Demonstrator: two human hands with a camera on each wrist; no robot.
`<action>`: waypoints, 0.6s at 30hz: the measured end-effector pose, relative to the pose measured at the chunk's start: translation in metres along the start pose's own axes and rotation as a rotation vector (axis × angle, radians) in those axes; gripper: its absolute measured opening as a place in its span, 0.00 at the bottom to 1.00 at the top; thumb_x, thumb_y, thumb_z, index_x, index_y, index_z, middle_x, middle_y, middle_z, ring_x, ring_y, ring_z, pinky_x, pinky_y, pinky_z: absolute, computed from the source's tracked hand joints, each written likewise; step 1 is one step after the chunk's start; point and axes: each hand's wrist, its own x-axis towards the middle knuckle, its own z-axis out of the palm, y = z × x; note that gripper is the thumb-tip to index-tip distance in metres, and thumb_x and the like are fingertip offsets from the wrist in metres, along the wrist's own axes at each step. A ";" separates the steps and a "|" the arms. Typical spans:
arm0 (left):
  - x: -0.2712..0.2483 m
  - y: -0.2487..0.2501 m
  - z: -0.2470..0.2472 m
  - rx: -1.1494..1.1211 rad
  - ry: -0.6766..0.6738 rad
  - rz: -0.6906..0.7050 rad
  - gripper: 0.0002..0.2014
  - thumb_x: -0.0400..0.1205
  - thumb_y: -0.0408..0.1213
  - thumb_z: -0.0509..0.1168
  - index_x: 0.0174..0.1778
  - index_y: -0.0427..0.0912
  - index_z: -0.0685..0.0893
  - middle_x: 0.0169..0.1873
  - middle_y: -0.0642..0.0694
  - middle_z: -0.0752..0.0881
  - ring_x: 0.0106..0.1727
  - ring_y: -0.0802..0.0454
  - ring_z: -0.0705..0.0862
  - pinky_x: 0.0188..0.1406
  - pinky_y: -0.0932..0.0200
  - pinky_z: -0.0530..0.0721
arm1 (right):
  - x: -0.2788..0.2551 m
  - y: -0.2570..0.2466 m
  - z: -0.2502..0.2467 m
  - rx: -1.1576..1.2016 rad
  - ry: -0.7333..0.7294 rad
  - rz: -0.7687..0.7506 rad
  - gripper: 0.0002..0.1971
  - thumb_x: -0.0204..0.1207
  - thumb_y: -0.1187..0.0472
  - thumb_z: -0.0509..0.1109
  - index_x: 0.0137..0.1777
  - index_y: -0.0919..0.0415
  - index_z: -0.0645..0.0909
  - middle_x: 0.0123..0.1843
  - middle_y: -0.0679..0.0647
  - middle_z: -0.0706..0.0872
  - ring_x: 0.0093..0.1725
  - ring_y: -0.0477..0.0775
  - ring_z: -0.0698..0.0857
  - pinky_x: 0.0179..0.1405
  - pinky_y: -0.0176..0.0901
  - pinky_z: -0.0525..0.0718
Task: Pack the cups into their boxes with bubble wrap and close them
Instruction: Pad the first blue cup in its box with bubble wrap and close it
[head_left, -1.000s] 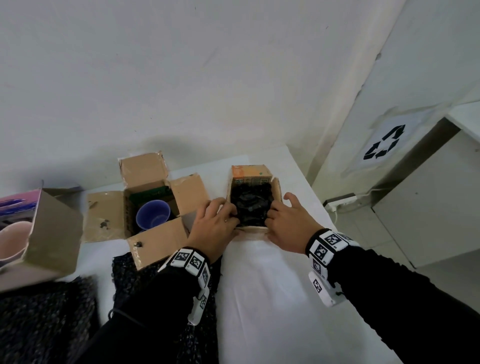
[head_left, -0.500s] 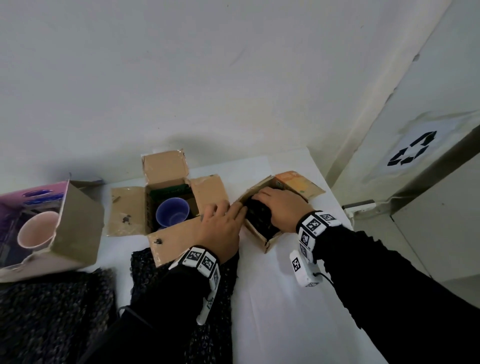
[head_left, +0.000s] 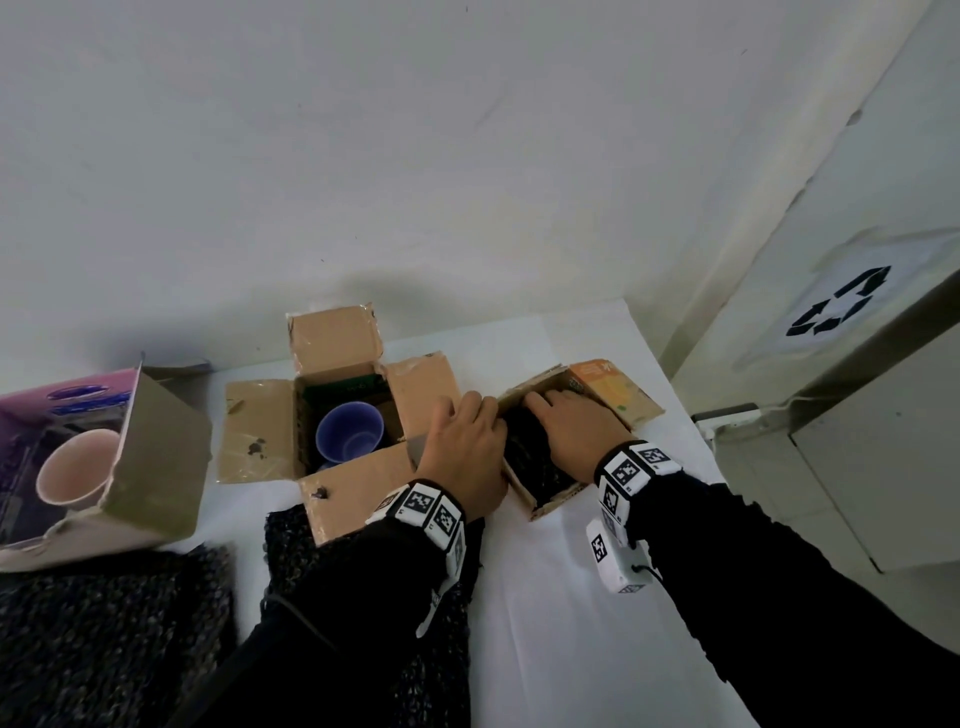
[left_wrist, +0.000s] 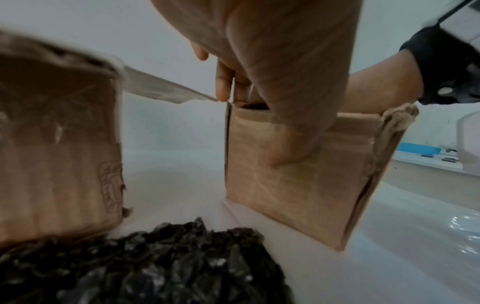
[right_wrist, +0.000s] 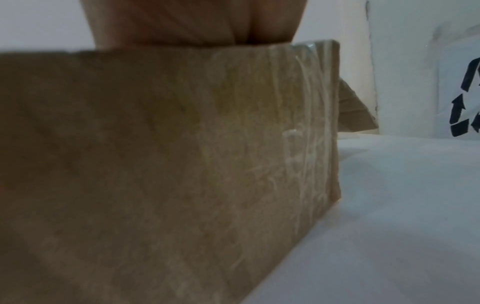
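A small cardboard box (head_left: 540, 506) stands on the white table, its orange flap (head_left: 613, 384) folded open to the far right. Black bubble wrap (head_left: 535, 457) fills it, and no cup shows inside. My left hand (head_left: 483, 415) grips the box's left wall; in the left wrist view the thumb (left_wrist: 293, 123) presses the outer wall (left_wrist: 298, 195) and the fingers hook over the rim. My right hand (head_left: 550, 410) lies on the wrap inside the box with its fingers stretched out. The right wrist view is mostly filled by the box wall (right_wrist: 182, 164).
An open brown box (head_left: 358, 493) holding a blue cup (head_left: 349, 439) stands just left of my left hand. Far left, a pink box (head_left: 156, 457) lies on its side with a pink cup (head_left: 72, 467) in it. Loose black bubble wrap (head_left: 104, 623) covers the near table. The table's right edge is close.
The small box has been turned so its orange flap points right. My right hand moved from the box's side onto the wrap inside it. My left hand stayed on the left wall.
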 end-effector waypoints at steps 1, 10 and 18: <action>0.000 -0.003 0.001 -0.007 0.002 0.012 0.21 0.71 0.56 0.62 0.54 0.46 0.80 0.54 0.45 0.75 0.56 0.42 0.70 0.53 0.45 0.63 | 0.001 0.000 -0.001 0.032 -0.032 0.006 0.24 0.76 0.63 0.61 0.73 0.58 0.65 0.62 0.60 0.80 0.61 0.61 0.77 0.52 0.50 0.76; -0.005 -0.019 0.012 -0.120 0.161 0.109 0.32 0.65 0.70 0.65 0.54 0.49 0.88 0.60 0.47 0.77 0.67 0.41 0.69 0.65 0.44 0.60 | -0.005 0.007 -0.006 -0.023 0.032 -0.006 0.22 0.76 0.65 0.63 0.70 0.60 0.69 0.62 0.62 0.77 0.59 0.64 0.80 0.53 0.55 0.83; -0.022 0.001 0.019 -0.310 0.139 0.009 0.32 0.71 0.67 0.66 0.60 0.45 0.82 0.58 0.47 0.74 0.48 0.49 0.80 0.28 0.55 0.82 | -0.025 0.027 -0.020 0.011 0.277 -0.070 0.08 0.77 0.62 0.64 0.54 0.59 0.80 0.49 0.57 0.85 0.47 0.62 0.83 0.38 0.47 0.73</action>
